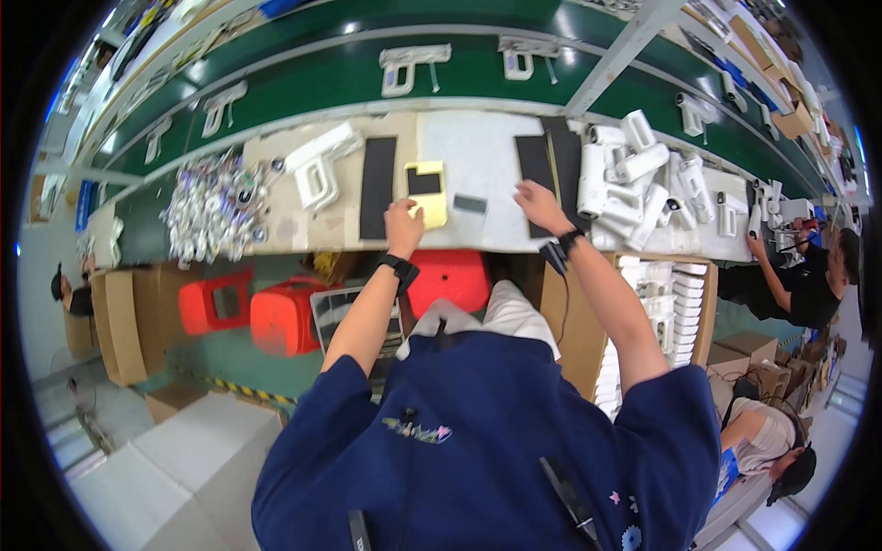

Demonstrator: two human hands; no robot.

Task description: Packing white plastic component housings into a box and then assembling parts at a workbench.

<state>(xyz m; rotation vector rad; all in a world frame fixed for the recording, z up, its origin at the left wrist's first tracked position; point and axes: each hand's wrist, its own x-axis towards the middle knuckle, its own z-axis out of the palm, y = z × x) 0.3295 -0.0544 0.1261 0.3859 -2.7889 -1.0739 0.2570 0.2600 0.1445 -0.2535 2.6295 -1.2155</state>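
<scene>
On the worktable before me lies a flat yellow rectangular piece (435, 209) with a dark, notched patch (424, 182) on its upper part. My left hand (402, 227) grips its lower left edge with curled fingers. My right hand (542, 207) hovers farther right with its fingers bent and somewhat apart, and nothing shows in it. Between the yellow piece and that hand, a small dark grey rectangular strip (470, 204) rests on the white surface. Black flat pads lie at both sides, one left pad (378, 188) and a right pad (534, 162) partly behind my right hand.
White handheld device housings (634, 188) are heaped at the right. A pile of small wrapped parts (211, 207) and one white housing (319, 170) lie leftward. Beyond runs a green conveyor (322, 83) carrying housings. An open carton (703, 317) stands by my right forearm; people work farther right.
</scene>
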